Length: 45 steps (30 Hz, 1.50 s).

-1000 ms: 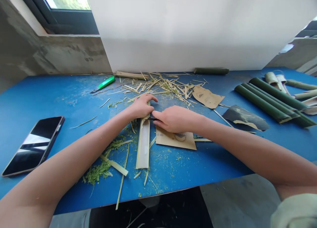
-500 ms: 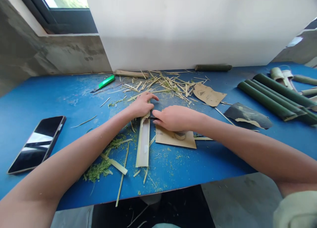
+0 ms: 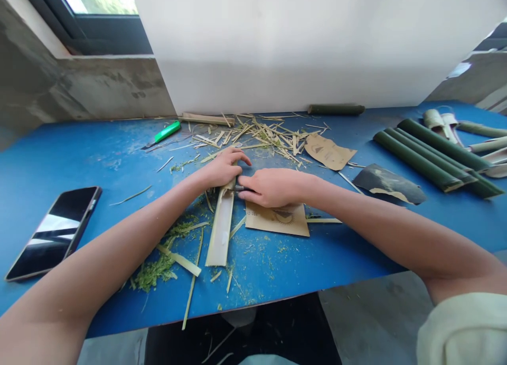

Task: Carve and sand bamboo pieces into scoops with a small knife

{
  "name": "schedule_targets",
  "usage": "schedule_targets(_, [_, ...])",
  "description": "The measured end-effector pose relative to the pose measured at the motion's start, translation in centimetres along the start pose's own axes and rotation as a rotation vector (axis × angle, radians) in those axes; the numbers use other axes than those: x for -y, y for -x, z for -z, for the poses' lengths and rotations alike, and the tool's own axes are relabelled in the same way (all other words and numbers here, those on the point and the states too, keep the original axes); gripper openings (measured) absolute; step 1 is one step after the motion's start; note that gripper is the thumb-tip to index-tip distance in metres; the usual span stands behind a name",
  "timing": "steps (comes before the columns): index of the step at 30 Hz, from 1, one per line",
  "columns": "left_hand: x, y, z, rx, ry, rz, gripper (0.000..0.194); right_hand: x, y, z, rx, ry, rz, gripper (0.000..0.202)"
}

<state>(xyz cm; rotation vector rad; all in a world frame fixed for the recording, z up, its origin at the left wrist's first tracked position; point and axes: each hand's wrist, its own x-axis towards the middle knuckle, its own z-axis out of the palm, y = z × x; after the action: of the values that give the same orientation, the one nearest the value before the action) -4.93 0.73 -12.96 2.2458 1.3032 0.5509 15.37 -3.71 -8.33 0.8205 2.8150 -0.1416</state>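
A split piece of bamboo [image 3: 219, 238], pale inside, lies lengthwise on the blue table with its near end toward me. My left hand [image 3: 225, 168] is closed around its far part, thumb and fingers bent over it. My right hand [image 3: 269, 188] grips a slim dark tool [image 3: 239, 188], probably a knife, whose tip meets the bamboo just below my left hand. Most of the tool is hidden in my fist. A raised curl or node shows in the bamboo at the tip. Under my right hand lies a brown piece of sandpaper [image 3: 277, 222], face down.
Bamboo slivers [image 3: 269, 135] are heaped at the back, beside a green utility knife [image 3: 167, 132]. Green shavings [image 3: 154, 270] lie near my left forearm, and a phone [image 3: 55, 233] is at left. Dark green bamboo pieces [image 3: 423, 159] and more sandpaper [image 3: 388, 184] sit at right.
The bamboo's near end has swung slightly left. Both hands stay at nearly the same spot on it, and the whole view has shifted a little.
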Motion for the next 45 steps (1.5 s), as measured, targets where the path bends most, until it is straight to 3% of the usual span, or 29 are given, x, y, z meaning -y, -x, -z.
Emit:
schedule_targets(14, [0.6,0.6,0.2,-0.069,0.021,0.029,0.037,1.1,0.9,-0.3,-0.088,0.034,-0.145,0.047])
schedule_targets(21, [0.6,0.4,-0.2,-0.101,0.048,0.057,0.033,1.1,1.1,-0.5,-0.213,0.171,-0.085,0.044])
schedule_targets(27, [0.2,0.0,-0.8,-0.155,0.054,0.100,0.033,1.3,0.4,-1.0,-0.179,0.214,-0.063,0.044])
schedule_targets(39, [-0.5,-0.5,-0.8,-0.081,0.014,0.061,0.044,0.8,0.0,-0.5,-0.066,0.173,-0.052,0.047])
schedule_targets(45, [0.2,-0.4,-1.0,-0.089,0.025,0.017,0.042,2.1,0.4,-1.0,-0.121,0.280,-0.066,0.040])
